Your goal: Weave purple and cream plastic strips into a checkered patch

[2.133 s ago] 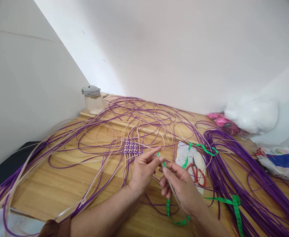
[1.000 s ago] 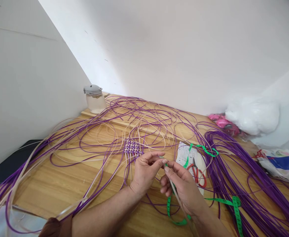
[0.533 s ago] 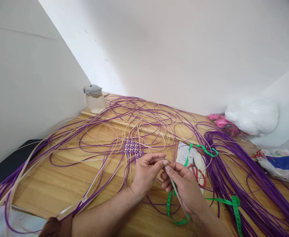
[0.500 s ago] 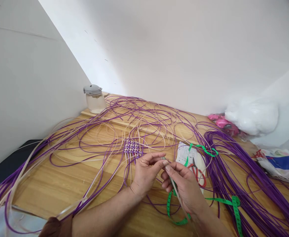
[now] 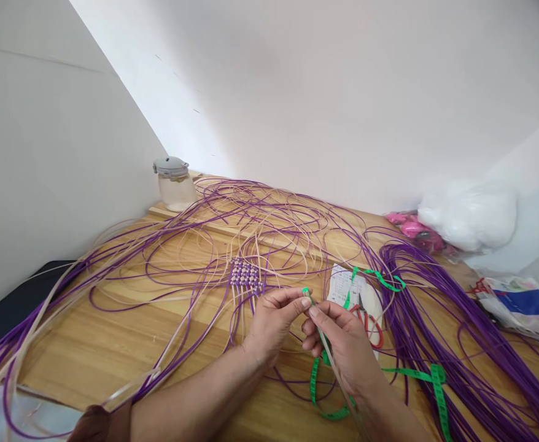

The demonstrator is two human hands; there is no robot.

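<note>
My left hand [image 5: 272, 319] and my right hand [image 5: 343, 347] meet over the wooden table [image 5: 99, 350]. Both pinch the end of a green measuring tape [image 5: 316, 387] together with a pale flat strip [image 5: 338, 380] that runs back under my right wrist. The tape loops down below my right hand and trails off to the right. Just beyond my left hand lies a small woven patch [image 5: 245, 274] of purple and pale strands, with long purple and cream cords [image 5: 168, 252] spreading out from it.
Red-handled scissors [image 5: 371, 325] lie on a printed paper [image 5: 343, 285] right of my hands. A thick bundle of purple cords [image 5: 439, 319] fills the right side. A lidded glass jar [image 5: 174, 184] stands at the back left; white and pink bags [image 5: 463, 215] at the back right.
My hands have come closer together; the left fingers went from spread to a pinch on the tape's end. The tape end now sticks up between the fingertips.
</note>
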